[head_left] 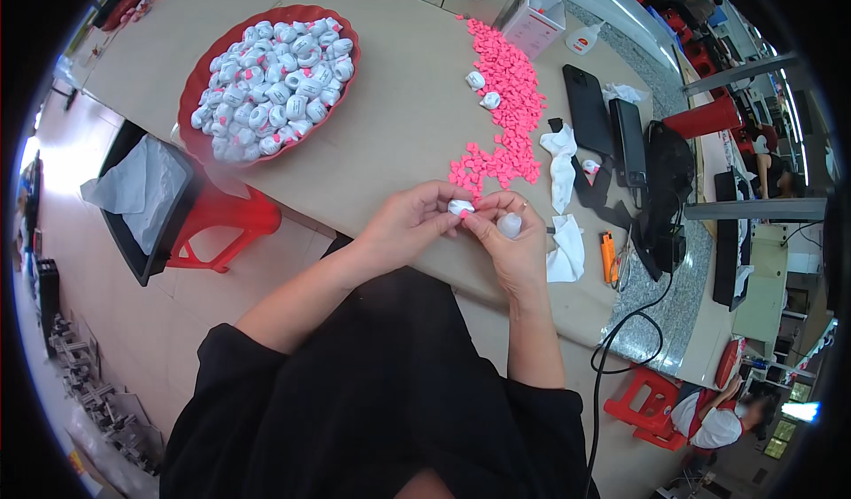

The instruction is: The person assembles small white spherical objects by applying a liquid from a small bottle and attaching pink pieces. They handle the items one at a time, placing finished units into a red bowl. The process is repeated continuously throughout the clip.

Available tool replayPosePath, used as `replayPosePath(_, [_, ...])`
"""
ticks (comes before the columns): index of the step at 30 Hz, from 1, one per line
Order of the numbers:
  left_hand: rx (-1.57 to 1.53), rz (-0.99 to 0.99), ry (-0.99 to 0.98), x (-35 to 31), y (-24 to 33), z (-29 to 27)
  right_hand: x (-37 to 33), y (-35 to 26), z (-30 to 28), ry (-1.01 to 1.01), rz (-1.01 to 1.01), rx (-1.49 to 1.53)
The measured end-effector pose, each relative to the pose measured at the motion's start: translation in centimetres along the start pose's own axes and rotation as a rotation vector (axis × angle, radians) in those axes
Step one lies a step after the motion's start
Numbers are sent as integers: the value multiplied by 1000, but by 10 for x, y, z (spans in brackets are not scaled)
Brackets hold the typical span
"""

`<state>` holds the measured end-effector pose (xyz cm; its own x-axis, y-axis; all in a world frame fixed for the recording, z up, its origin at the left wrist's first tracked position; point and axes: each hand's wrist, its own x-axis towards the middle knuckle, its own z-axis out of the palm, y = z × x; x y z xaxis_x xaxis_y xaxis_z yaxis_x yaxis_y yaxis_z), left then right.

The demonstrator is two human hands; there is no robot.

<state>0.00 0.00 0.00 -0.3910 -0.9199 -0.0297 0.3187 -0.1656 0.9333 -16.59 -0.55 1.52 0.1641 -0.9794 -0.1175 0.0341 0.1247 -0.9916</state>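
Near the table's front edge, my left hand (409, 222) pinches a small rounded white piece (460, 206) with dark print. My right hand (516, 237) meets it from the other side, its thumb and finger closed at the same piece. A bit of pink shows at the lower side of the white piece, between the fingertips. A small whitish, translucent rounded thing (509, 225) sits in my right hand against the fingers; its kind is unclear. Just beyond both hands spreads a heap of small pink pieces (510, 82), with two white pieces (489, 100) lying on it.
A red scalloped bowl (353, 65) full of similar white pieces stands at the far left. Right lie white cloth strips (560, 167), a black phone (586, 109), an orange lighter (609, 257) and a black cable (605, 357). A red stool (232, 229) stands left.
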Motion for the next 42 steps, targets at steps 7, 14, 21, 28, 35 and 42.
replayPosePath(7, [73,-10,25,0,-1,1,3,-9,-2,-11,63,-90])
replayPosePath(14, [267,35,66,-2,-4,1,5,-2,0,21,83,-56])
replayPosePath(21, [-11,37,85,-2,-4,1,2,5,4,81,-36,-143])
replayPosePath(28, [-85,-30,133,2,-2,-3,3,11,8,32,-219,-138])
replayPosePath(35, [-92,-20,199,3,-2,1,4,14,13,69,-443,-318])
replayPosePath(42, [-83,-40,200,4,-5,1,3,15,16,81,-576,-410])
